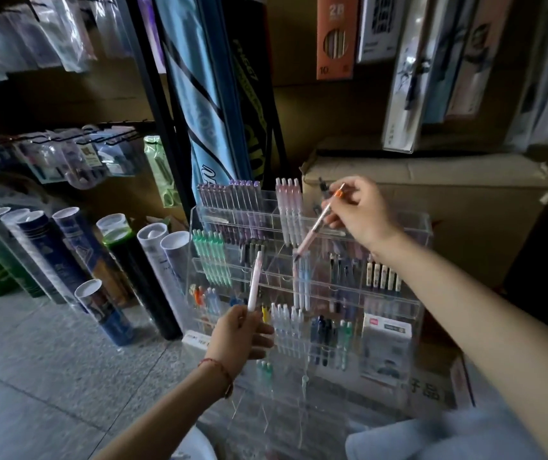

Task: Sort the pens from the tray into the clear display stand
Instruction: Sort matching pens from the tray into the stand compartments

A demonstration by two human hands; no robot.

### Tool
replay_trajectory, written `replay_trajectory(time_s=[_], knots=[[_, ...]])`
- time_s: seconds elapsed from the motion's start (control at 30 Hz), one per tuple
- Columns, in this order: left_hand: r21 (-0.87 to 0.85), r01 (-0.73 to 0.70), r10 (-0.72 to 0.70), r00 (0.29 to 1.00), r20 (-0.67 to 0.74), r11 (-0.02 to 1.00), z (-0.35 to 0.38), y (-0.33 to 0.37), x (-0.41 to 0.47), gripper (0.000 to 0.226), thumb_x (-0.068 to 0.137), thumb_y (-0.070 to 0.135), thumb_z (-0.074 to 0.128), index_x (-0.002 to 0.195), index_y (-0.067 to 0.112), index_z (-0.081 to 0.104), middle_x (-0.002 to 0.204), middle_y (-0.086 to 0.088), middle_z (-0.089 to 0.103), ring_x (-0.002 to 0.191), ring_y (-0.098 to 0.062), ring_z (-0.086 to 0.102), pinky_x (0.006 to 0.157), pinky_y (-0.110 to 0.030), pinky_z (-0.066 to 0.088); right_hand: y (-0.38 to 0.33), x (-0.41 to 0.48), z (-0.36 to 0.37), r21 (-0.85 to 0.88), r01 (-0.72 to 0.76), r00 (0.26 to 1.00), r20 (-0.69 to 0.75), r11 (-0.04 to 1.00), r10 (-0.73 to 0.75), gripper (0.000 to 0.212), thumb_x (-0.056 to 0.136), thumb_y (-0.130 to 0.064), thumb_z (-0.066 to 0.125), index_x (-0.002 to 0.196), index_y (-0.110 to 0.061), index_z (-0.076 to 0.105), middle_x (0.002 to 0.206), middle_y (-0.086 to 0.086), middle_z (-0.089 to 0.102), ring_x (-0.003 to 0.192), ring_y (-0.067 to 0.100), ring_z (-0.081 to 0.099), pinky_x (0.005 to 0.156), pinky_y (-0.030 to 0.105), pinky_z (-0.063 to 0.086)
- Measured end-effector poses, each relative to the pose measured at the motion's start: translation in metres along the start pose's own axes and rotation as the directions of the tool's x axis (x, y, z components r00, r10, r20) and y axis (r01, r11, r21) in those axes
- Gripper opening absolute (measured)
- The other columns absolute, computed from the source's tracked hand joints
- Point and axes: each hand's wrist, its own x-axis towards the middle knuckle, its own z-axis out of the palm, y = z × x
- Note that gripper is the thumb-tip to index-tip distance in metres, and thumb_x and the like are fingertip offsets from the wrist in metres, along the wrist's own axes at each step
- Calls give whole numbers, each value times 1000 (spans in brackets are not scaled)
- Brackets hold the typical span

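The clear display stand [412,227] stands on the floor in front of me, its tiered slots filled with several rows of purple, pink, green, white and dark pens. My right hand [362,210] pinches a pink pen with an orange band [319,224], tip down over a middle-row slot that holds pale pink and blue pens [302,280]. My left hand [244,336] grips a pale pink pen [254,282] upright in front of the stand's left half. No tray is in view.
Cardboard boxes [432,194] stand behind and right of the stand. Several tall tubes [153,277] lean at its left on the tiled floor [33,376]. Hanging packets on hooks [67,154] and blue racket bags [199,111] fill the shelving behind.
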Motion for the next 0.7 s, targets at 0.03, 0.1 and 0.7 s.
replay_trajectory(time_s=[0.03, 0.1, 0.7], knots=[[51, -23, 23, 1000, -13, 998, 1, 0, 6, 21, 98, 10, 39, 78, 9, 47, 70, -6, 60, 51, -16, 52, 37, -16, 41, 2, 7, -7, -59, 87, 991, -97, 994, -92, 14, 90, 0, 53, 97, -12, 51, 95, 17, 64, 63, 15, 61, 58, 26, 54], [198, -123, 128, 992, -13, 973, 3, 0, 15, 24, 98, 12, 38, 76, 11, 47, 66, -2, 56, 49, -13, 45, 37, -12, 35, 6, 14, -21, -162, 189, 957, -189, 969, -218, 14, 91, -3, 52, 97, -15, 52, 94, 13, 64, 66, 16, 62, 62, 30, 55], [107, -273, 259, 957, 131, 956, 43, 44, 16, 30, 99, 24, 36, 78, 12, 52, 59, 3, 47, 47, -8, 38, 38, -10, 30, -9, 33, -18, -373, 446, 717, -395, 814, -574, 23, 95, -9, 47, 116, 0, 48, 96, 10, 65, 80, 23, 66, 71, 30, 56]])
